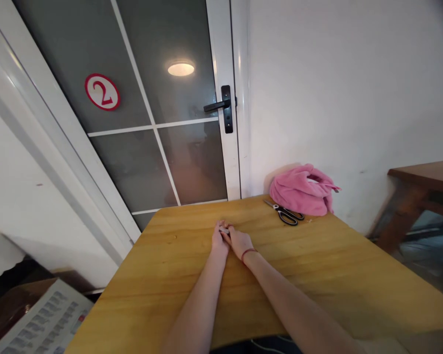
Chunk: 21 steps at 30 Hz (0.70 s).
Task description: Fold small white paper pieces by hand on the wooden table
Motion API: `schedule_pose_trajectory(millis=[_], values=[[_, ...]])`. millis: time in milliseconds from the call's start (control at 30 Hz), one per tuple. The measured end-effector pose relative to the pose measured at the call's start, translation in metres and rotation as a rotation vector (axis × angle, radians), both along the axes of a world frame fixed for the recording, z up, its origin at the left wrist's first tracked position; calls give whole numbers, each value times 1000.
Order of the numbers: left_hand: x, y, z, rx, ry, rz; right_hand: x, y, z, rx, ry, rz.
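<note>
My two hands meet over the middle of the wooden table (pixel 192 275). Between the fingers shows a small silvery tool, which looks like a nail clipper (pixel 224 230). My right hand (pixel 240 242), with a red cord bracelet (pixel 248 251) at the wrist, is closed on the tool from the right. The bent fingers of my left hand (pixel 218 240) press close around the tool's far end; whether they hold anything else is hidden.
Black-handled scissors (pixel 288 215) lie near the table's back right, beside a pink plush bag (pixel 299 189) against the wall. A glazed door (pixel 184 162) stands behind the table. A printed box (pixel 44 324) is at lower left, another brown table (pixel 428 174) at right.
</note>
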State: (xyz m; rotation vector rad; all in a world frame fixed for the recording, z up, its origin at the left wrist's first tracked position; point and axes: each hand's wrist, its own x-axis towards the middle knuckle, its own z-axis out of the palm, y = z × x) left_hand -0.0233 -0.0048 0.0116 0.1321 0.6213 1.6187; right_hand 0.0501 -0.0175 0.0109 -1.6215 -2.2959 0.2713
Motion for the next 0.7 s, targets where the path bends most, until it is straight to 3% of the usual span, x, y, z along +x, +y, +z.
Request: schedule_pose_trajectory(millis=[200, 333, 433, 567, 700], values=[[-7, 8, -7, -20, 22, 75, -6, -1, 1, -10, -31, 39], [-21, 13, -9, 81, -22, 47, -8, -5, 2, 17, -28, 72], [-39, 16, -8, 148, -55, 114, -7, -8, 3, 61, -26, 109], [-62, 19, -7, 145, -39, 173, -3, -11, 7, 107, 34, 112], [-57, 14, -6, 84, -24, 136, 2, -10, 11, 137, 109, 86]])
